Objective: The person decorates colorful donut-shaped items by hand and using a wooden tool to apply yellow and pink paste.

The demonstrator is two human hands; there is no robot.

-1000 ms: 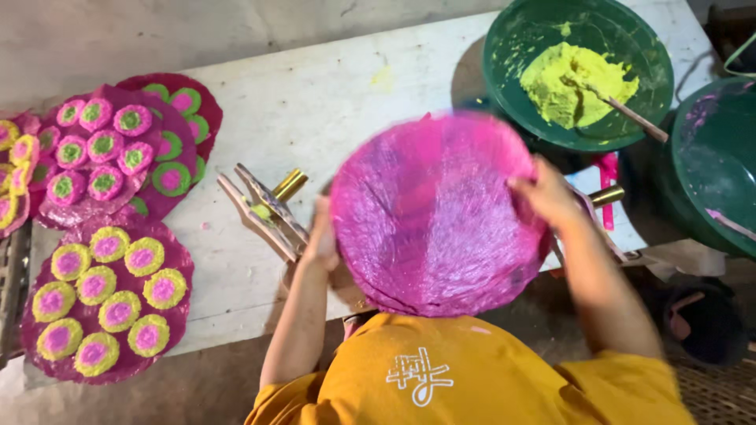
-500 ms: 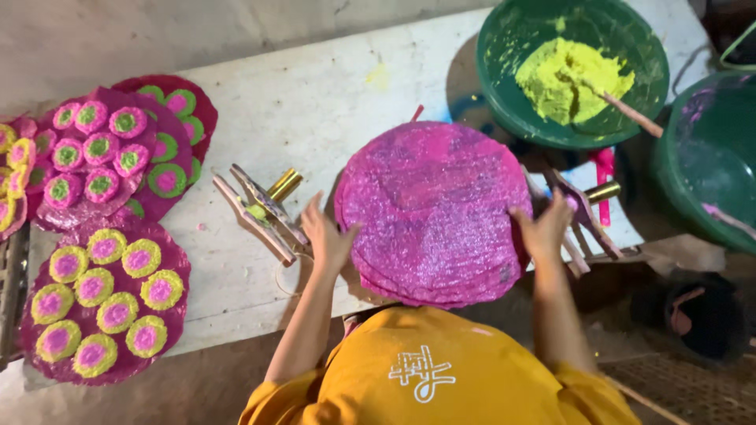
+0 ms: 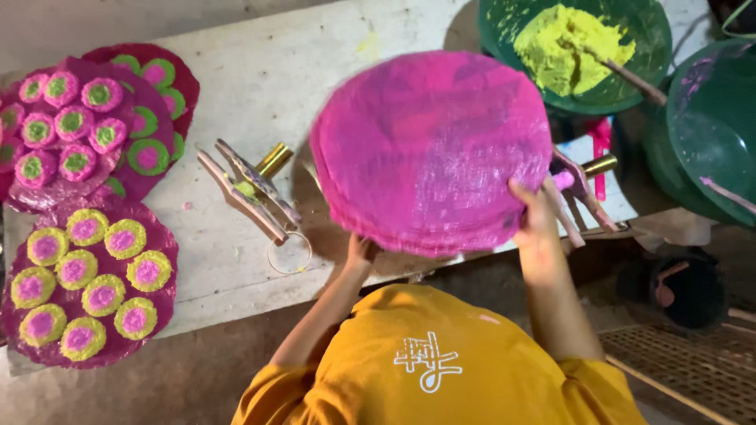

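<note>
A stack of round pink woven mats (image 3: 429, 149) lies roughly flat over the white table (image 3: 260, 71), its near edge at the table's front. My left hand (image 3: 360, 253) is tucked under the stack's near left edge, with only part of it showing. My right hand (image 3: 534, 216) grips the stack's near right edge, thumb on top. My yellow shirt (image 3: 441, 362) fills the bottom of the view.
Wooden clamp-like tools with a brass cylinder (image 3: 250, 193) lie left of the stack, and a similar tool (image 3: 581, 182) lies at the right. Pink mats with round yellow-pink pieces (image 3: 87, 275) and pink-green pieces (image 3: 79, 126) cover the left. A green basin of yellow powder (image 3: 579, 47) and another green basin (image 3: 713, 134) stand at the right.
The pink stack was held up and tilted toward me; it has come down to lie flat. Both hands have slid to its near edge.
</note>
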